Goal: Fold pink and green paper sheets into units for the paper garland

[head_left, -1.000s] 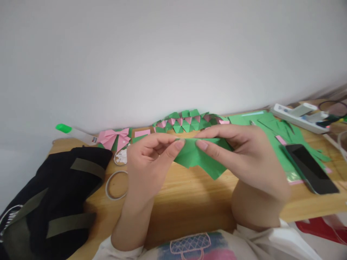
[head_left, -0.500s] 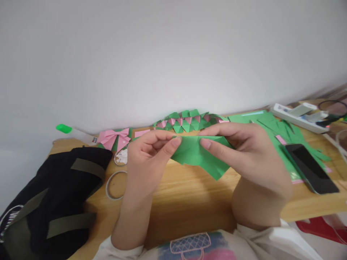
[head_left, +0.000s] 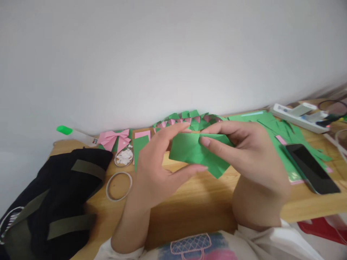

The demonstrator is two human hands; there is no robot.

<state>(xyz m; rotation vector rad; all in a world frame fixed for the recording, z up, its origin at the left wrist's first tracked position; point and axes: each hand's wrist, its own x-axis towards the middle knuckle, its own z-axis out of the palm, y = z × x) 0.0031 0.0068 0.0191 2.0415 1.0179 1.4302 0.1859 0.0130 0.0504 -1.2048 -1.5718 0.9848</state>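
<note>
A folded sheet of green paper [head_left: 189, 148] is held up over the wooden desk. My right hand [head_left: 244, 155] pinches it near its top edge, thumb in front and fingers behind. Around the paper's left part, my left hand [head_left: 157, 166] has its thumb and fingers spread apart: the thumb is by the lower edge, the fingers reach behind the top. Whether the left thumb touches the paper I cannot tell. Behind the hands lies a chain of folded green and pink paper pieces [head_left: 193, 115], partly hidden by them.
On the left are a black bag [head_left: 65, 180], a tape roll [head_left: 119, 199], a ring with white scraps [head_left: 124, 157], a pink paper bow [head_left: 115, 139] and a green-tipped stick [head_left: 65, 130]. Green sheets [head_left: 282, 133], a phone [head_left: 311, 168] and a power strip [head_left: 300, 117] lie right.
My left hand has let go of the paper's upper left corner and opened, its thumb moving down and right. The right hand keeps its pinch. A green sheet behind the left hand now shows.
</note>
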